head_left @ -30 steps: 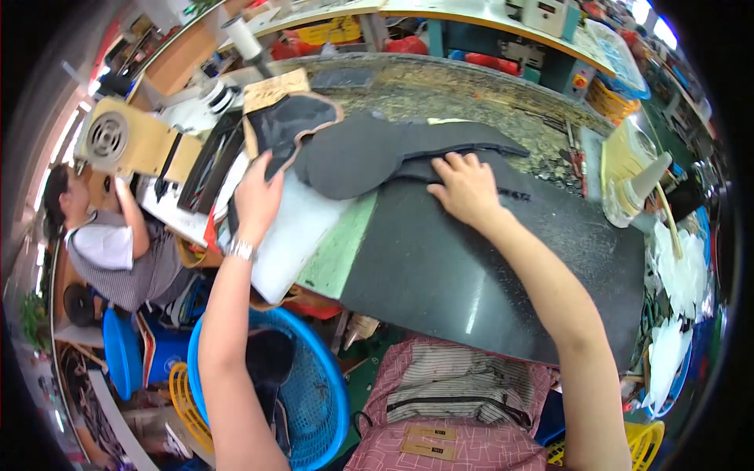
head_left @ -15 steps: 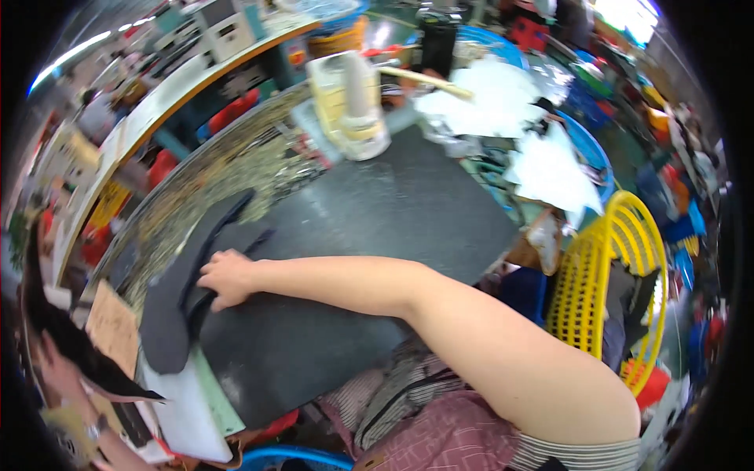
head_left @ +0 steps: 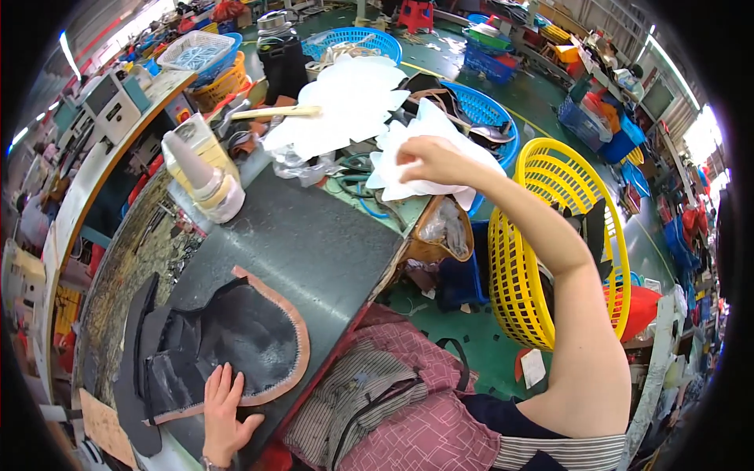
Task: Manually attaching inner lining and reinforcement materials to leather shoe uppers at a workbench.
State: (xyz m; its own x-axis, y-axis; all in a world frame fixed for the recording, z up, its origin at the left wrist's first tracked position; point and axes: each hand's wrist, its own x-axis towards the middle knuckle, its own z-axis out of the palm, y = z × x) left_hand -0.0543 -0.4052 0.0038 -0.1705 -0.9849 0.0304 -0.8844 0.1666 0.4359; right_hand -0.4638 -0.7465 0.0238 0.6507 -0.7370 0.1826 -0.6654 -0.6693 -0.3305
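My left hand (head_left: 225,408) lies flat, fingers spread, on the near edge of a dark leather shoe-upper piece with a tan border (head_left: 236,334), which rests on the black work slab (head_left: 314,243). Far to the right, my right hand (head_left: 432,159) is closed on a white fabric sheet (head_left: 424,149) atop a pile beside the slab. More white cut pieces (head_left: 345,98) are stacked behind it.
A glue bottle in a white pot (head_left: 206,169) stands at the slab's far corner. A yellow basket (head_left: 550,251) sits on the floor at right, blue baskets (head_left: 357,39) behind. A brown bag (head_left: 440,231) hangs by the slab. Benches line the left.
The view has swung right. My right hand left the dark piece and reached out to the white sheets, taking hold of one. The leather piece now lies with its tan-edged side up under my left hand.
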